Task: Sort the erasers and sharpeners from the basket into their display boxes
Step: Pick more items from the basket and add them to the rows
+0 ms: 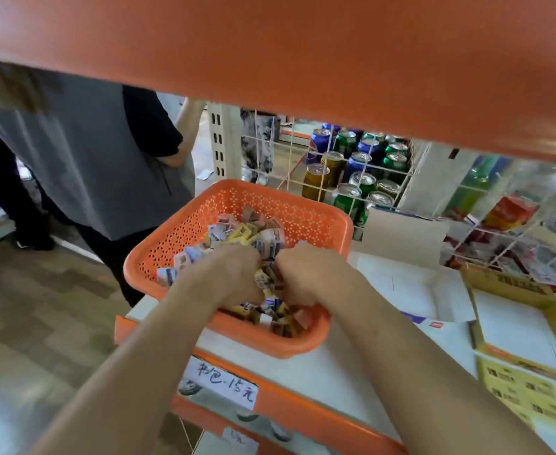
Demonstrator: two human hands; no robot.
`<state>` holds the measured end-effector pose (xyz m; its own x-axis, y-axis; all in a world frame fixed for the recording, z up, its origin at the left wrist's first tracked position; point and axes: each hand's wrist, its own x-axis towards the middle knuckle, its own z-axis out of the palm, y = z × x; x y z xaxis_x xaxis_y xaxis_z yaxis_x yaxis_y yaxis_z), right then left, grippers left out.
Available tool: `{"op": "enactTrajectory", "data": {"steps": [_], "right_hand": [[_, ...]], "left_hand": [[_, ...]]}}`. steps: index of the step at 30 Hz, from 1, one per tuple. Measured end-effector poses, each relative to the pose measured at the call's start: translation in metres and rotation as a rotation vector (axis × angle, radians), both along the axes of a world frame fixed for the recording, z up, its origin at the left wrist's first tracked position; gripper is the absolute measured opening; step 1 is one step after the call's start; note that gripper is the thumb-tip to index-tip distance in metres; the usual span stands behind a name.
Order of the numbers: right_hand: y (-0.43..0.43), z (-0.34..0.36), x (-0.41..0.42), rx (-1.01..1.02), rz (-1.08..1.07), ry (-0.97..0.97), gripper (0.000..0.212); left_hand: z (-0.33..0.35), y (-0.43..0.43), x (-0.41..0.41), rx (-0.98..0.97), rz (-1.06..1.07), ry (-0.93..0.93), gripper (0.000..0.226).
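as the wrapped pieces (237, 233) in the basket (184, 224) mid-frame look light and stiff, a side pinch suits; left hand (234, 277) and right hand (306, 277) dig in, grip hidden.

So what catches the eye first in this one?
The orange basket in the middle of the frame, heaped with small packets, with the left hand and right hand both dug into the pile side by side. Above it a blurred orange shelf fills the top of the view, and rows of drink cans stand at upper right.
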<state>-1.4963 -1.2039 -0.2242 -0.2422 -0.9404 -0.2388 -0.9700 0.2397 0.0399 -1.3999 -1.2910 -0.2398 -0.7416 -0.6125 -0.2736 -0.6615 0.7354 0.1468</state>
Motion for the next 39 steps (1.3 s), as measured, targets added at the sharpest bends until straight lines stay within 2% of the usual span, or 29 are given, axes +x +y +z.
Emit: {"op": "enactTrajectory", "data": {"steps": [4, 7, 9, 11, 13, 15, 17, 19, 21, 24, 27, 30, 32, 36, 39], "right_hand": [[-0.012, -0.004, -0.004, 0.089, -0.071, -0.068, 0.022], [-0.014, -0.008, -0.003, 0.108, -0.098, -0.098, 0.024], [-0.014, -0.011, -0.003, 0.080, -0.112, -0.091, 0.020], [-0.013, -0.013, -0.003, 0.023, -0.121, -0.079, 0.007], [-0.012, -0.011, -0.003, -0.041, -0.133, -0.102, 0.021], [-0.010, -0.006, -0.004, -0.156, -0.136, -0.189, 0.018], [-0.002, 0.000, -0.003, -0.377, -0.197, -0.329, 0.010], [0.015, 0.005, -0.005, -0.644, -0.274, -0.439, 0.013], [0.039, 0.009, -0.010, -0.814, -0.362, -0.517, 0.013], [0.083, 0.009, -0.027, -0.896, -0.490, -0.568, 0.008], [0.134, -0.002, -0.047, -0.907, -0.614, -0.597, 0.019], [0.190, -0.013, -0.059, -0.909, -0.737, -0.542, 0.024], [0.229, -0.018, -0.066, -0.903, -0.824, -0.495, 0.021], [0.305, -0.023, -0.078, -0.801, -0.917, -0.435, 0.025], [0.352, -0.027, -0.086, -0.815, -1.037, -0.402, 0.010]], "left_hand": [[0.009, -0.007, 0.013, -0.044, 0.062, 0.099, 0.029], [0.012, -0.011, 0.023, 0.030, 0.030, 0.166, 0.033], [0.012, -0.012, 0.028, 0.091, -0.004, 0.227, 0.041], [0.009, -0.013, 0.031, 0.115, -0.029, 0.295, 0.036], [0.006, -0.013, 0.031, 0.104, -0.039, 0.386, 0.027], [0.006, -0.013, 0.031, 0.082, -0.048, 0.490, 0.031], [0.010, -0.009, 0.032, 0.060, -0.035, 0.575, 0.037], [0.018, 0.000, 0.029, 0.042, -0.019, 0.664, 0.042], [0.025, 0.015, 0.022, 0.057, -0.030, 0.744, 0.046], [0.031, 0.046, 0.003, 0.131, -0.143, 0.875, 0.042], [0.034, 0.087, -0.023, 0.244, -0.292, 0.957, 0.021], [0.027, 0.128, -0.053, 0.416, -0.411, 0.951, 0.006], [0.019, 0.157, -0.072, 0.521, -0.493, 0.900, 0.015], [0.000, 0.215, -0.103, 0.600, -0.624, 0.750, 0.009], [-0.014, 0.255, -0.121, 0.607, -0.665, 0.693, 0.016]]}}
